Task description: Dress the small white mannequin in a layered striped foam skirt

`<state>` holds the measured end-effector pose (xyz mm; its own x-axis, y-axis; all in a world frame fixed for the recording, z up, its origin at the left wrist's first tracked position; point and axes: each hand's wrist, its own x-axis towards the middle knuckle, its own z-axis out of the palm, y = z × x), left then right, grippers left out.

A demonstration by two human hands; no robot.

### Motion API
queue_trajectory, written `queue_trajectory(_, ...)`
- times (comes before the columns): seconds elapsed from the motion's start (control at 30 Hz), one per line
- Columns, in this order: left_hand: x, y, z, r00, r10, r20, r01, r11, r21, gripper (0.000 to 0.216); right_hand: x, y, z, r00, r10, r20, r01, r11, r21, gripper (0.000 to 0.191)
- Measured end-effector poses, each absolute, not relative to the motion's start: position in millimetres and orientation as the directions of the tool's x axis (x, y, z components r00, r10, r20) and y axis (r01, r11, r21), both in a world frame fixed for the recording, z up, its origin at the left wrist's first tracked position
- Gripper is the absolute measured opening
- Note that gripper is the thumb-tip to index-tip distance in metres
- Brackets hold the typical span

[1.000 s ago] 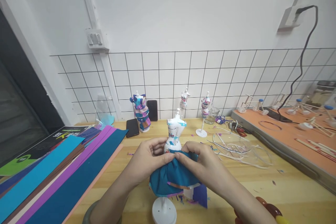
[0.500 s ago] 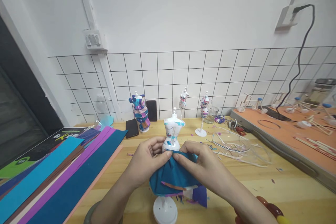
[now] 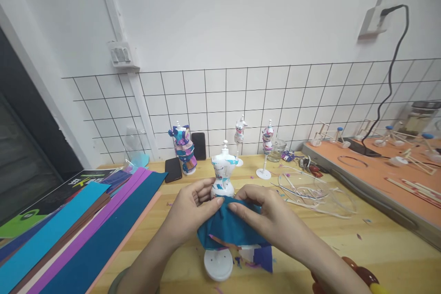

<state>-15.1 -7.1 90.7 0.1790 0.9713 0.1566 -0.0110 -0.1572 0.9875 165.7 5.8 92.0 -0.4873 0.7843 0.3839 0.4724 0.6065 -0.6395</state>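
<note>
A small white dress form (image 3: 223,172) with coloured patches stands in front of me, its round white base (image 3: 218,266) partly below the cloth. Teal cloth (image 3: 227,229) hangs in folds around its hips like a skirt. My left hand (image 3: 189,209) pinches the cloth's upper edge at the front with the thumb, its fingers curling behind the form. Just right of that, my right hand (image 3: 262,213) grips the same edge between thumb and fingers. Under the skirt, a purple piece (image 3: 263,258) and small scraps lie on the table.
Coloured strips (image 3: 103,234) lie at left. Behind are a dressed form (image 3: 184,149), two more forms (image 3: 268,140), phones (image 3: 172,169) and a glass cup (image 3: 276,150). Tangled clear strips (image 3: 310,193) lie right, beside an orange board (image 3: 372,165) with wheeled stick models.
The dress form has tilted and shifted slightly left, and its base shows higher. The skirt's hem has risen a little. Both hands keep their pinch on the cloth.
</note>
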Motion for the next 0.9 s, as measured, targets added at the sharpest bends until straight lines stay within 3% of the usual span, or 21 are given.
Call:
queue_trajectory(0.3, -11.4, -8.2, 87.6, 0.158, 0.962, 0.224, 0.062, -0.236, 0.97, 0.038, 166.4, -2.1, 100.6, -0.551, 0.705, 0.447, 0.424, 0.698, -0.578, 0.013)
queue_trajectory(0.9, -14.1, -8.0, 83.5, 0.245, 0.951, 0.187, -0.052, -0.18, 0.982, 0.042, 167.3, 0.7, 94.7, -0.472, 0.791, 0.39, 0.44, 0.595, -0.673, 0.006)
